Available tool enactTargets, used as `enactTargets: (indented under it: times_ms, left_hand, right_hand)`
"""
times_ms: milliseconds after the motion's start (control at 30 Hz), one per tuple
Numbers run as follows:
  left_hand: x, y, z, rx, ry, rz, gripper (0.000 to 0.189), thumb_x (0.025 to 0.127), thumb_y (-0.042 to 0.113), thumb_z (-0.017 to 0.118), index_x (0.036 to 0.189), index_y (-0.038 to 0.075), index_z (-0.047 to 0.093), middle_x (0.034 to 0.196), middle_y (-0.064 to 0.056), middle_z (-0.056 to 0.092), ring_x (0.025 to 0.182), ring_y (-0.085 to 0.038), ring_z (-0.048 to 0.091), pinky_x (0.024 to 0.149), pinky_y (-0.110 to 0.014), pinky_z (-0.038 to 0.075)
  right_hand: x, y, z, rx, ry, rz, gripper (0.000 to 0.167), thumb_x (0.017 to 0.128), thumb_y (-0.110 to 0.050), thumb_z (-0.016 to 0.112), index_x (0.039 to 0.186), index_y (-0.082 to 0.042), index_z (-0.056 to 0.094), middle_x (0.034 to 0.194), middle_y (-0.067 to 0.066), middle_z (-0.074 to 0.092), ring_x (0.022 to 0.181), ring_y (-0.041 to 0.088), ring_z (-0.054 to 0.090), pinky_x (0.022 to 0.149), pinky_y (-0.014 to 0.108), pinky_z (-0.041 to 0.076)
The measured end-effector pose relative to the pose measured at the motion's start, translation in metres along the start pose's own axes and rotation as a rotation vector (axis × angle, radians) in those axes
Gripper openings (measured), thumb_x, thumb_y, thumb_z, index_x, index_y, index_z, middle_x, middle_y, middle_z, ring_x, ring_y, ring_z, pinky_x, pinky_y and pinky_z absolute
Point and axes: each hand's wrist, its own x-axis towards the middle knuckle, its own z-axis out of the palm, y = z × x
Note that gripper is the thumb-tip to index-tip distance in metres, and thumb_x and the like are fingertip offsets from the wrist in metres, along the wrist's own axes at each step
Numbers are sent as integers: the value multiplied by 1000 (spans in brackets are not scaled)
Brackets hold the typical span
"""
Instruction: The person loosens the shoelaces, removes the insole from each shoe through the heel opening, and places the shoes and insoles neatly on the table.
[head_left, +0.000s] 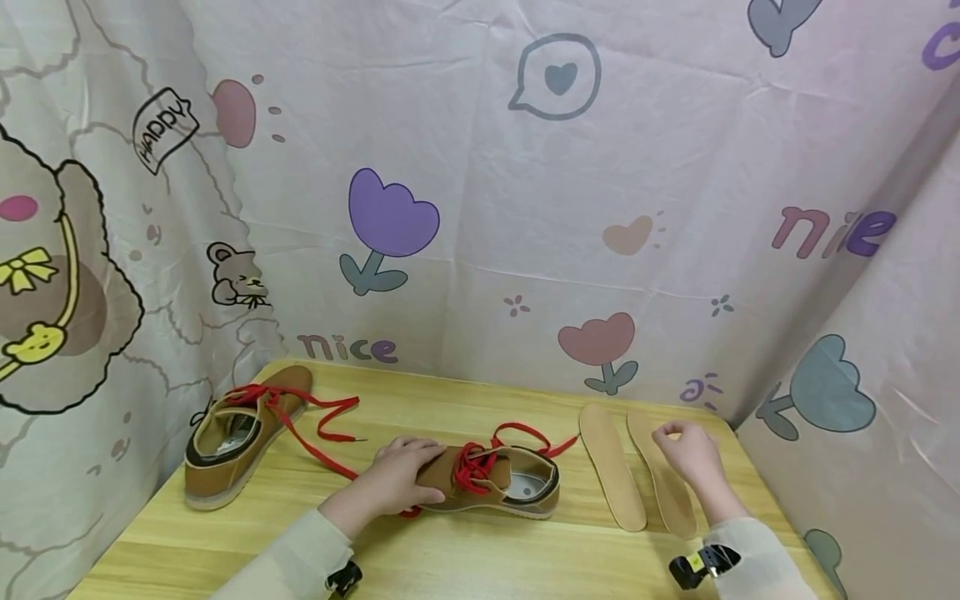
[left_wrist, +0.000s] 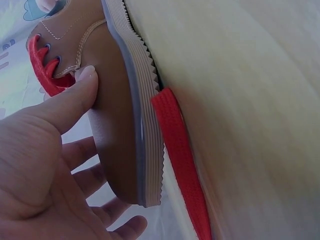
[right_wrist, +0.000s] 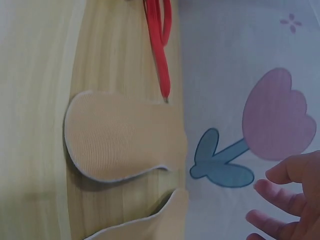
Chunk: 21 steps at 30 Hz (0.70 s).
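My left hand (head_left: 393, 479) grips the toe of a brown lace-up shoe (head_left: 542, 502), which lies on its sole with the heel to the right. In the left wrist view, the thumb presses one side of the shoe (left_wrist: 112, 120) and the fingers reach round the other. Red laces (head_left: 474, 468) are threaded through its eyelets. Over the far insole at the right hovers my right hand (head_left: 692, 457), loosely curled and holding nothing. Two tan insoles, one nearer the shoe (head_left: 611, 467) and one under the right hand (head_left: 672, 496), lie side by side.
A matching brown shoe (head_left: 206, 485) stands at the table's left, its loose red lace (head_left: 337, 418) trailing across the wooden table (head_left: 450, 562). A printed curtain (head_left: 465, 183) hangs close behind the table and along both sides.
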Motion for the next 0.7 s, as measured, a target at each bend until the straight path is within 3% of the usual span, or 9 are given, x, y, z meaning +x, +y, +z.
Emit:
enactTargets:
  times_ms: [300,533,700]
  left_hand:
    - [1,-3,0,11,0,-1,72,83,40,81,143,9,56,145,-12,53,135,-40,40,105,-63,32]
    - [1,-3,1,13,-2,-6,72,83,41,81,144,10,56,146,-12,53,135,-40,40,105,-63,31]
    - [2,-2,1,5,4,2,72,83,40,82,143,9,56,146,-13,53,135,-41,40,105,-64,30]
  right_hand:
    - [-8,-18,2,32,-6,-53,26,96,-25,58,101,-2,71,122,28,64,117,56,48,96,67,36]
    - [-12,-29,7,55,13,-100,19,95,-22,62,94,-6,72,119,25,67,113,50,53,98,65,37]
    - [-18,-37,12,82,8,-123,17,94,-19,63,95,-5,72,126,28,62,122,51,49,103,64,35]
